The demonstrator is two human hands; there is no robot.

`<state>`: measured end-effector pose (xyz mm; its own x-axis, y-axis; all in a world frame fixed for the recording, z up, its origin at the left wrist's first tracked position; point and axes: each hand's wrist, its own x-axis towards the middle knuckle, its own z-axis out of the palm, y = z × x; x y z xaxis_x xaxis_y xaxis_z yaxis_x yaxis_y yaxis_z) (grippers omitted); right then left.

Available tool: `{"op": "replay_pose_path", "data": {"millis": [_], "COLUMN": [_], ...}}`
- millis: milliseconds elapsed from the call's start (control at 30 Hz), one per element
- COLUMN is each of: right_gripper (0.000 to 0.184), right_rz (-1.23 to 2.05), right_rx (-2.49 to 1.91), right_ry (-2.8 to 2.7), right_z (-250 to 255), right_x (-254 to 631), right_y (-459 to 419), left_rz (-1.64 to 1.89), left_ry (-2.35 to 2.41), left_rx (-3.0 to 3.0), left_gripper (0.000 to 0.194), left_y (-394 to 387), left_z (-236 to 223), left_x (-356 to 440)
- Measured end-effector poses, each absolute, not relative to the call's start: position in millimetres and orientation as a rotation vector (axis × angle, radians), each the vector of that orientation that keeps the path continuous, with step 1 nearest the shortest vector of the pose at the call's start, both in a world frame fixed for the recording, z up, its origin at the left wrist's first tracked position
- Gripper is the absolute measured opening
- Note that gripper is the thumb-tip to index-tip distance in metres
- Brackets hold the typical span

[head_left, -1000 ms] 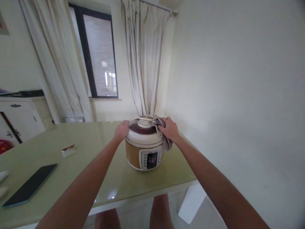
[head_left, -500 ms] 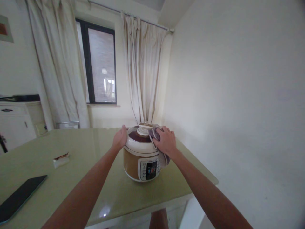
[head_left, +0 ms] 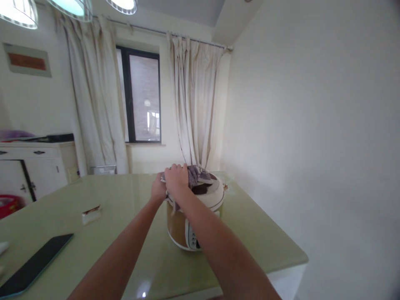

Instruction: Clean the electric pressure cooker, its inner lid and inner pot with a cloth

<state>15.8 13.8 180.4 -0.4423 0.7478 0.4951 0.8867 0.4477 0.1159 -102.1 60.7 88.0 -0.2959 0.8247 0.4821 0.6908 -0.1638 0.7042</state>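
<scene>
Along the left edge of a glossy pale-green table (head_left: 125,237) lies a flat black tablet-like slab (head_left: 39,262), with a white wooden cabinet (head_left: 46,168) standing beyond. Farther right on the table sits a small whitish packet with a brown top edge (head_left: 91,214), well apart from the hands.

Near the middle, the person's left hand (head_left: 158,187) rests against the left side of a round electric cooker with a tan body and white rim (head_left: 177,227), seemingly bracing it. The right hand hides most of its fingers, so how firmly they close cannot be told.

Just right of it and overlapping it, the right hand (head_left: 177,178) is closed over a bunched purple-grey fabric cloth with pale edging (head_left: 195,175), its forearm crossing in front of the cooker and partly covering the control panel. The cloth lies under the palm, spilling out on both sides: one end hangs by the cooker's left rim, the rest spreads right over the dark brown lid top. Held flat like this, it probably keeps fabric between skin and lid.

The cooker stands upright on the table below both hands, its right rim uncovered. At far right rises a plain white wall (head_left: 312,125).
</scene>
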Motion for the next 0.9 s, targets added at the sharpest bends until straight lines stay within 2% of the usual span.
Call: {"op": "replay_pose_path", "data": {"millis": [100,233,333,400,500,600,700,900], "right_gripper": [0.031,0.03,0.024,0.03,0.037,0.039,0.031,0.03], "right_rz": [-0.44,-0.434,-0.518,-0.552,-0.424,-0.3,-0.252,-0.175], "right_rx": [-1.488,-1.465,-1.251,-1.08,-1.025,-1.172,-1.44,-1.731], "right_ry": [-2.313,-2.303,-2.337,-2.363,-2.374,-2.232,-2.03,-1.988], "right_z": [185,183,171,163,156,152,147,157], "right_x": [-8,-4,30,63,120,170,205,218], "right_y": [27,17,-8,-23,-32,-23,-2,54], "left_rz": [1.538,1.584,1.592,1.586,1.567,1.533,1.489,1.43], "left_ry": [1.916,1.841,1.769,1.755,1.784,1.824,1.851,1.865], "left_rx": [1.696,1.684,1.719,1.725,1.697,1.697,1.735,1.836], "left_gripper": [0.032,0.026,0.021,0.021,0.031,0.037,0.038,0.044], "left_y": [61,54,50,49,51,53,53,49], "left_z": [87,91,96,98,101,102,102,102], "left_x": [-103,-103,-100,-98,-93,-90,-88,-85]}}
